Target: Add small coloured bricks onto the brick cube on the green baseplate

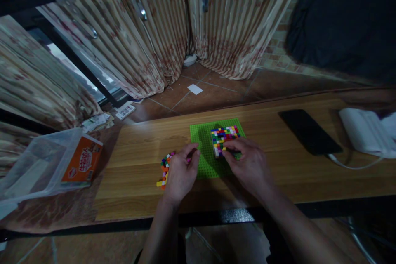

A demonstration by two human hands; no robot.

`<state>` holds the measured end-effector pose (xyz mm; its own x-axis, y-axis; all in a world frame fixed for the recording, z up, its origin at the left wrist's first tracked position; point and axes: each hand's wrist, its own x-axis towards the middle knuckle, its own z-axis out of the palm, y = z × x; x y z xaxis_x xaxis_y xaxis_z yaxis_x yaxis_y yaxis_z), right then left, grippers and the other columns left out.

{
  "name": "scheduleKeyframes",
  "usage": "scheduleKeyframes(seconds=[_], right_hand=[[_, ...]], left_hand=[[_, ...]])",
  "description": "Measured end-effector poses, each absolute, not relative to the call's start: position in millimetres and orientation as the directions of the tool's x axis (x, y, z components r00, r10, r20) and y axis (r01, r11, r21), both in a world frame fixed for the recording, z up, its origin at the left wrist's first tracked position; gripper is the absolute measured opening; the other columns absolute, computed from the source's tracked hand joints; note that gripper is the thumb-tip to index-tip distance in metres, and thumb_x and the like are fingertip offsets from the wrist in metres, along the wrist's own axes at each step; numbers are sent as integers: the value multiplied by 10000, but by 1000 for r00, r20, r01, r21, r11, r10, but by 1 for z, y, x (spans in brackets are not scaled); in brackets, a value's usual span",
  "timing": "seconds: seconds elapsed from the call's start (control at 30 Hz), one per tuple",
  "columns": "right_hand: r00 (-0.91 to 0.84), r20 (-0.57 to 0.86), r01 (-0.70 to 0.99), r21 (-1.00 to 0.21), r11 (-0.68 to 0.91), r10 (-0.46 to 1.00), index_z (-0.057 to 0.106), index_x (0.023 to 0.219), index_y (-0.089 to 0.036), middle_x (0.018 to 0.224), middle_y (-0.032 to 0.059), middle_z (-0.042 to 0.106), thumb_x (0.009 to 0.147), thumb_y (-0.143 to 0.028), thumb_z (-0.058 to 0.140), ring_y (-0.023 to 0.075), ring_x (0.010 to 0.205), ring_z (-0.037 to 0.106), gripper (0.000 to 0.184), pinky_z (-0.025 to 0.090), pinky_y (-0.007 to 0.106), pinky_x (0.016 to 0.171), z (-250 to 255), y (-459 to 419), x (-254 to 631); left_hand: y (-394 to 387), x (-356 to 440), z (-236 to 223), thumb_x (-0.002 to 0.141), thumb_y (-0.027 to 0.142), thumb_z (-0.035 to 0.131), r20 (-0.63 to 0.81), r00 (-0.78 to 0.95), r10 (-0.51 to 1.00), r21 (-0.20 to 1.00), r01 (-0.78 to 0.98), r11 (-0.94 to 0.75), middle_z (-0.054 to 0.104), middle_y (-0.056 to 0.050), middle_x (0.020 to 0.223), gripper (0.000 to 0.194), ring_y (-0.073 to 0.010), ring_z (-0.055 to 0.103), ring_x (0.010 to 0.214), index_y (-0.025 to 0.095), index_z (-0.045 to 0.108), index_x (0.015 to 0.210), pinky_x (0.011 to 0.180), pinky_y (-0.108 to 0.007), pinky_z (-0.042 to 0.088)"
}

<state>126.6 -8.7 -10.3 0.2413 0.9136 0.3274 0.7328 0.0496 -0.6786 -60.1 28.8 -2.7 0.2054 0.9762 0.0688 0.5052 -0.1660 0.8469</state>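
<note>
A green studded baseplate lies on the wooden table, bearing a block of small multicoloured toy bricks. At the block's near edge, my right hand has its thumb and index finger pinched on a small yellow brick. My left hand hovers by the plate's left edge, fingers curled, with a bit of a magenta brick showing between thumb and fingers. Beside and partly behind that hand is a pile of loose coloured bricks on the table.
On the right of the table lie a black phone with a white cable and a white case-like object. A clear plastic bin with an orange label stands at the left. Pleated curtains hang beyond the table.
</note>
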Motion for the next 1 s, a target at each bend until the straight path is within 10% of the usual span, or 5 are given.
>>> scheduleKeyframes(seconds=[1.0], right_hand=[[196, 573, 834, -524, 171, 796, 753, 873, -182, 847, 69, 772, 921, -260, 586, 230, 783, 701, 190, 538, 362, 743, -17, -6, 127]], left_hand=[[16, -38, -7, 948, 226, 518, 75, 318, 945, 830, 506, -236, 781, -61, 1074, 280, -196, 735, 926, 171, 710, 1144, 839, -306, 565]])
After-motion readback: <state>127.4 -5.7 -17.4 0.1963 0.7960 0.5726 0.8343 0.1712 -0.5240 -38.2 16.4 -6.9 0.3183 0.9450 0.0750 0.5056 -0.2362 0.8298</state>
